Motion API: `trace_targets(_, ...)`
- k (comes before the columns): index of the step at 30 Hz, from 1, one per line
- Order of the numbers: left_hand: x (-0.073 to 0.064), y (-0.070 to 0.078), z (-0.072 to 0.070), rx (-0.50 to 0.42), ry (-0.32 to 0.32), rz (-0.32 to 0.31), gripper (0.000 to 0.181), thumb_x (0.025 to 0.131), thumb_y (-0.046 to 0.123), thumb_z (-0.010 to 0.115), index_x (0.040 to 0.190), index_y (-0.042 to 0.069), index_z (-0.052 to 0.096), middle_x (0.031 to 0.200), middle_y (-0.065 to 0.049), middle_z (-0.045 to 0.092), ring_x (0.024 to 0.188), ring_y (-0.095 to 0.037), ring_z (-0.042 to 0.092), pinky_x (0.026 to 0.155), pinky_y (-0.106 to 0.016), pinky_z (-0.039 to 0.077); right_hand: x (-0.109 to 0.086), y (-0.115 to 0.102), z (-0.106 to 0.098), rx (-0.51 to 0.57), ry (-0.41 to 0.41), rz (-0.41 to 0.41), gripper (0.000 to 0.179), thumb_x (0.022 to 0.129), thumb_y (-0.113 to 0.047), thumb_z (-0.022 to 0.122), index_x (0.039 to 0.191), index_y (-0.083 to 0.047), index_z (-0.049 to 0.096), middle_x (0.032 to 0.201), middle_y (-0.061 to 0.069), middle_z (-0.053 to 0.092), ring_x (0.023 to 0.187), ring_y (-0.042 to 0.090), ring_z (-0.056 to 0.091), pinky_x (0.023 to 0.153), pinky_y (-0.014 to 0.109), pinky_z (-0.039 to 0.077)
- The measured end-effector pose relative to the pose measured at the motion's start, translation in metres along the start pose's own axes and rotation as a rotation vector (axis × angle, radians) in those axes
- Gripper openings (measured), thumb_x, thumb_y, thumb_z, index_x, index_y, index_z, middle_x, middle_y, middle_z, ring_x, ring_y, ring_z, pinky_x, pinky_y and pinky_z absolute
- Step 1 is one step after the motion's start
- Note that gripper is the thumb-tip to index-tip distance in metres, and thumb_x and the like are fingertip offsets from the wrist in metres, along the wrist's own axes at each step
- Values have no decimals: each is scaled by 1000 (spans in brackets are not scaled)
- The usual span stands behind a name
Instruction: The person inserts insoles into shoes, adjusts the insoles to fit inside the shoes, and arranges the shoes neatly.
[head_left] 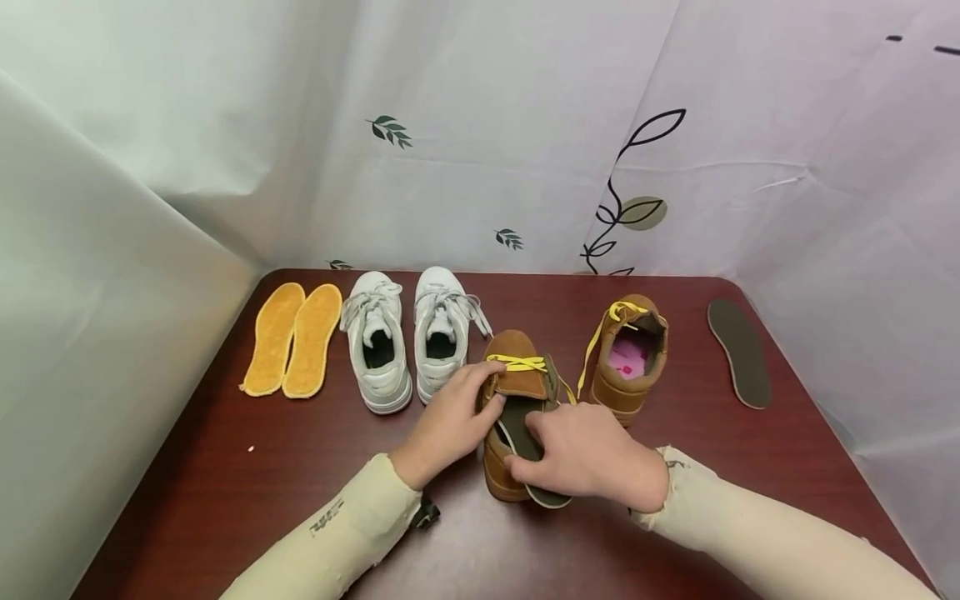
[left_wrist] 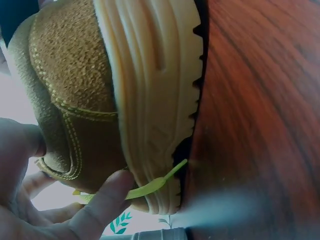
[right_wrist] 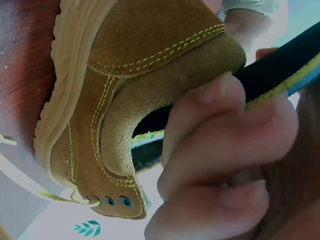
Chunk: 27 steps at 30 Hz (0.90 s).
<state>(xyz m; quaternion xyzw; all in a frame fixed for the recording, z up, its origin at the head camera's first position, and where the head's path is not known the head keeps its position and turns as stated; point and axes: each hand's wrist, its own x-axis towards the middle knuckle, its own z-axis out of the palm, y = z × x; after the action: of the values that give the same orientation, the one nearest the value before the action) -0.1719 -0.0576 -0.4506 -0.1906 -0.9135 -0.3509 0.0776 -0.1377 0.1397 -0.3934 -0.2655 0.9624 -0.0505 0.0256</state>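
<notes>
A brown suede shoe (head_left: 501,473) with yellow laces sits on the table, its toe pointing away. My left hand (head_left: 448,423) grips its left side, thumb at the opening and a finger by the laces; the left wrist view shows the fingers around the collar (left_wrist: 32,100). A dark grey-green insole (head_left: 517,419) lies partly inside the shoe, front end under the tongue, heel end sticking out above the shoe's heel. Pinching that insole is my right hand (head_left: 592,457). In the right wrist view, curled fingers hold the insole (right_wrist: 275,70), whose edge shows yellow and blue layers.
The other brown shoe (head_left: 618,396), pink inside, stands to the right at the back. Further right lies a second dark insole (head_left: 738,354). Two white sneakers (head_left: 386,387) stand left of centre, with two orange insoles (head_left: 273,337) beside them. A curtain (head_left: 480,167) hangs behind the table.
</notes>
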Motion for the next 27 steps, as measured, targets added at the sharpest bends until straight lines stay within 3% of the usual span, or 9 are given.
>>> trace_targets(10,-1,-3,3,-41,25,-34,34,100,31,59,133,23,61,132,-4,63,123,-21,59,102,-43,48,8,2,-3,124,25,-72,36,80,-31,61,52,-29,39,46,-17,27,42,4,32,38,26,26)
trace_targets(18,-2,-9,5,-66,-41,-35,42,103,35,54,143,23,52,140,-6,56,130,-21,52,107,-42,44,18,4,2,168,49,-55,32,82,-26,61,55,-28,45,48,-15,32,44,5,36,41,25,30)
trace_targets(23,-4,-9,7,-72,-116,-35,47,106,38,47,150,23,40,147,-9,48,136,-22,47,109,-44,43,16,3,5,89,61,-17,35,84,-42,64,60,-25,45,48,-13,36,43,7,38,41,27,30)
trace_targets(27,-6,-9,9,-53,-118,-31,48,106,37,46,151,23,37,148,-10,47,135,-23,49,107,-44,44,10,0,6,-4,60,-15,47,81,-63,64,62,-25,45,48,-12,39,42,8,39,39,30,30)
